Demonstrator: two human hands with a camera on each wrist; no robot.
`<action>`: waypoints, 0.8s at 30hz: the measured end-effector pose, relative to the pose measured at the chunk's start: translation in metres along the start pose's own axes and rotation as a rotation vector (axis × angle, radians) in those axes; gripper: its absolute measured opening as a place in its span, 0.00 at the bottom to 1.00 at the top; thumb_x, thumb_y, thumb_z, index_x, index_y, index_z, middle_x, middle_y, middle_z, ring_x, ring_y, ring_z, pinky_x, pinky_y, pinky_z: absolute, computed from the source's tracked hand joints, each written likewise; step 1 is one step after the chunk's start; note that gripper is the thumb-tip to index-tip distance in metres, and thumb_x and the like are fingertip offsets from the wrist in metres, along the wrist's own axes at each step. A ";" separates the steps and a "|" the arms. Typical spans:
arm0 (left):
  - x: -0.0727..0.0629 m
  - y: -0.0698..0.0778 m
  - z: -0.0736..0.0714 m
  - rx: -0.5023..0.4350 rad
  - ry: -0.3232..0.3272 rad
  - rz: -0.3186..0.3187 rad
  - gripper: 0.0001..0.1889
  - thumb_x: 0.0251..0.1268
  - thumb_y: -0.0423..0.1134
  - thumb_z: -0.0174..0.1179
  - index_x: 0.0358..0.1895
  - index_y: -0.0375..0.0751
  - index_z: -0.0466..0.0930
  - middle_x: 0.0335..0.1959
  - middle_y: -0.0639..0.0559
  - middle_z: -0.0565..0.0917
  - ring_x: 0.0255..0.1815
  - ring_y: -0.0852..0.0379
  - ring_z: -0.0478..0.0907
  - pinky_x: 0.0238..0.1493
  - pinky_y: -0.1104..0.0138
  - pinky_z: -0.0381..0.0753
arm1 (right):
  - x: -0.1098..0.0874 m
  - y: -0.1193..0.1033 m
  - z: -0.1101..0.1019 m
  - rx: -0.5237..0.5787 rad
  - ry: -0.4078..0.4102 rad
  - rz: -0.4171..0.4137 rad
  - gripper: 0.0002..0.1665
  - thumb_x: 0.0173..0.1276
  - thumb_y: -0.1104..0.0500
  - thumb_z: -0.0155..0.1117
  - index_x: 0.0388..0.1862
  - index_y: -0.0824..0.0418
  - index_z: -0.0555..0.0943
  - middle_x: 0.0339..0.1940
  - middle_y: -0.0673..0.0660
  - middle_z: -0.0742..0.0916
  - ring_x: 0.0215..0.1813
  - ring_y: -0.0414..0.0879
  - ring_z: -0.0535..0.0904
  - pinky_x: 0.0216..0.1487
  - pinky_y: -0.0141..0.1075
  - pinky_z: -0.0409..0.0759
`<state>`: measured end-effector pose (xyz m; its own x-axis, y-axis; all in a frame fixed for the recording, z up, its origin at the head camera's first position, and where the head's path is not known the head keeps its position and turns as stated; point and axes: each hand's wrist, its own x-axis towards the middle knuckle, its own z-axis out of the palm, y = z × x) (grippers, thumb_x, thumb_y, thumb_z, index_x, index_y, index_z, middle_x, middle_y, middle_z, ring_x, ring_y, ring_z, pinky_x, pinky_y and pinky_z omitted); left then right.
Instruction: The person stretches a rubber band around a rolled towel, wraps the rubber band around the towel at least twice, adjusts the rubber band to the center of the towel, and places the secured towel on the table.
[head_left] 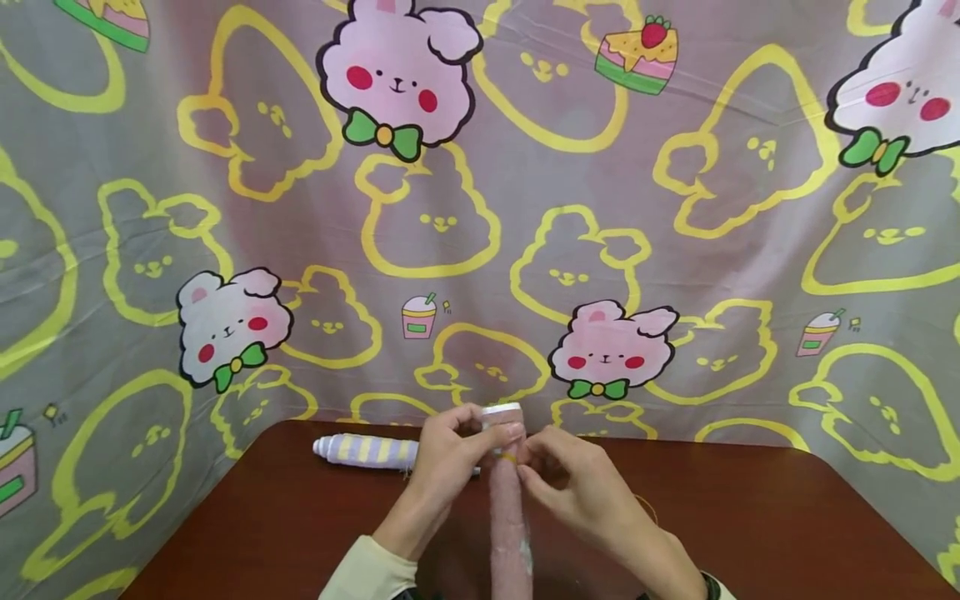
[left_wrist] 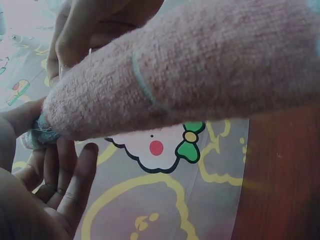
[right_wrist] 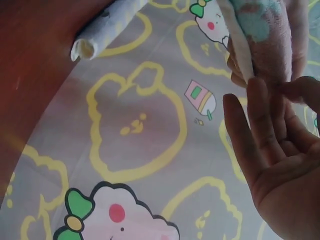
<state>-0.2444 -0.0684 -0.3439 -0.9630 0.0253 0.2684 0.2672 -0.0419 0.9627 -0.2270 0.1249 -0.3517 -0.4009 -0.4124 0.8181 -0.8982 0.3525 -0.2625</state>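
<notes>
A rolled pink towel [head_left: 506, 517] with pale green patches stands lengthwise before me, its whitish end at the top. My left hand [head_left: 453, 450] grips it near that end, thumb across the front. A thin yellow rubber band [head_left: 509, 457] crosses the roll just below the thumb. At the roll's right side my right hand [head_left: 581, 479] pinches with thumb and index finger at the band; the exact contact is partly hidden by the fingers. In the left wrist view the towel [left_wrist: 175, 75] fills the upper part. The right wrist view shows the right hand [right_wrist: 285, 170] beside the roll.
Another rolled towel [head_left: 371, 451], striped lavender and yellow, lies at the back left of the brown table [head_left: 285, 517]. A thin yellow loop [head_left: 647, 507] lies partly hidden behind the right wrist. A patterned cloth [head_left: 480, 200] hangs behind the table.
</notes>
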 end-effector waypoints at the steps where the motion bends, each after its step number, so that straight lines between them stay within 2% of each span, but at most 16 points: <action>1: -0.001 0.000 0.000 0.005 0.004 0.002 0.17 0.55 0.44 0.81 0.29 0.39 0.82 0.23 0.54 0.77 0.23 0.61 0.73 0.23 0.69 0.72 | -0.001 0.000 0.001 0.016 -0.005 -0.009 0.20 0.57 0.77 0.74 0.36 0.54 0.80 0.28 0.45 0.79 0.29 0.33 0.74 0.29 0.23 0.75; 4: -0.002 0.001 -0.001 0.021 0.025 0.002 0.17 0.55 0.44 0.81 0.29 0.38 0.83 0.23 0.54 0.77 0.22 0.60 0.75 0.24 0.69 0.75 | -0.003 0.000 0.005 0.058 -0.039 -0.026 0.20 0.54 0.76 0.72 0.35 0.53 0.79 0.26 0.45 0.79 0.27 0.33 0.73 0.26 0.21 0.73; 8: -0.002 0.002 -0.001 0.027 0.031 0.011 0.16 0.55 0.43 0.81 0.29 0.38 0.82 0.23 0.54 0.78 0.23 0.59 0.77 0.24 0.67 0.77 | -0.003 -0.001 0.004 0.079 -0.083 -0.010 0.20 0.54 0.75 0.72 0.34 0.52 0.79 0.26 0.44 0.79 0.27 0.33 0.74 0.26 0.21 0.73; 12: -0.002 0.002 -0.001 0.034 0.010 0.001 0.19 0.56 0.43 0.81 0.27 0.39 0.78 0.23 0.54 0.78 0.21 0.59 0.76 0.24 0.67 0.77 | -0.003 -0.002 -0.001 0.035 -0.044 0.032 0.21 0.56 0.75 0.75 0.37 0.51 0.80 0.29 0.41 0.79 0.28 0.33 0.75 0.29 0.23 0.75; 15: -0.002 0.003 -0.001 0.049 0.004 0.003 0.21 0.55 0.45 0.81 0.27 0.40 0.76 0.22 0.54 0.78 0.20 0.60 0.77 0.24 0.67 0.77 | -0.001 -0.003 -0.003 0.004 0.001 0.012 0.21 0.58 0.74 0.77 0.41 0.53 0.82 0.33 0.43 0.81 0.30 0.34 0.77 0.31 0.24 0.77; 19: -0.003 0.005 0.000 0.092 0.026 0.038 0.21 0.53 0.47 0.83 0.26 0.39 0.78 0.19 0.54 0.78 0.19 0.60 0.75 0.22 0.67 0.76 | 0.001 -0.004 0.000 -0.040 0.028 -0.055 0.21 0.58 0.73 0.79 0.45 0.55 0.84 0.37 0.47 0.82 0.32 0.35 0.79 0.33 0.24 0.79; 24: -0.004 0.007 0.002 0.146 0.075 0.067 0.23 0.50 0.47 0.85 0.24 0.39 0.77 0.16 0.55 0.76 0.16 0.61 0.71 0.19 0.68 0.74 | 0.000 -0.006 0.002 -0.134 0.035 -0.051 0.20 0.55 0.71 0.79 0.42 0.54 0.83 0.36 0.44 0.80 0.31 0.34 0.79 0.33 0.23 0.78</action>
<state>-0.2384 -0.0669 -0.3383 -0.9412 -0.0474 0.3345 0.3284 0.1046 0.9387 -0.2219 0.1214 -0.3515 -0.3470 -0.4037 0.8466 -0.8842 0.4417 -0.1518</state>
